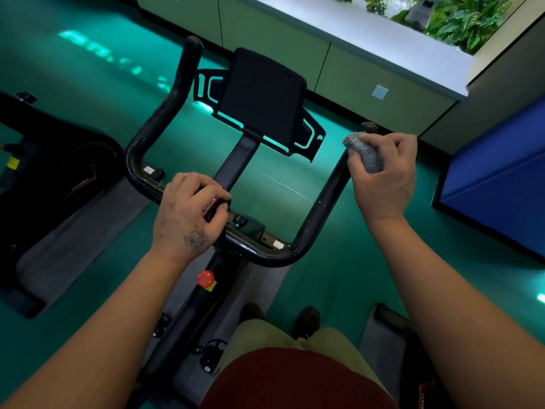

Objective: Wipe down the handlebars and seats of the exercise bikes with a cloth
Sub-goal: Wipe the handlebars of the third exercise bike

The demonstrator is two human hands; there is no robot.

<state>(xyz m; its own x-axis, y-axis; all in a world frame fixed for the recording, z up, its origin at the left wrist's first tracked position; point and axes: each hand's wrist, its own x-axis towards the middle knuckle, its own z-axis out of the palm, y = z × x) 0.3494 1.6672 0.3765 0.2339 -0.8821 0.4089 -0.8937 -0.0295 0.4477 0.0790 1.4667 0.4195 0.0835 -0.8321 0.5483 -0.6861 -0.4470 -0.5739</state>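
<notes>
A black exercise bike stands in front of me with U-shaped handlebars (pixel 156 119) and a dark console screen (pixel 262 93). My right hand (pixel 386 172) grips a grey cloth (pixel 365 153) wrapped around the top of the right handlebar arm, just below its end cap. My left hand (pixel 185 214) grips the middle crossbar of the handlebars, fingers curled over a red-labelled part. The bike's seat is hidden from view.
A red knob (pixel 205 278) sits on the frame below the bars. Another bike (pixel 59 172) on a grey mat stands at left, part of a third at lower right. Blue padding (pixel 495 184) lies at right, green cabinets (pixel 368 81) beyond. My legs stand beside the frame.
</notes>
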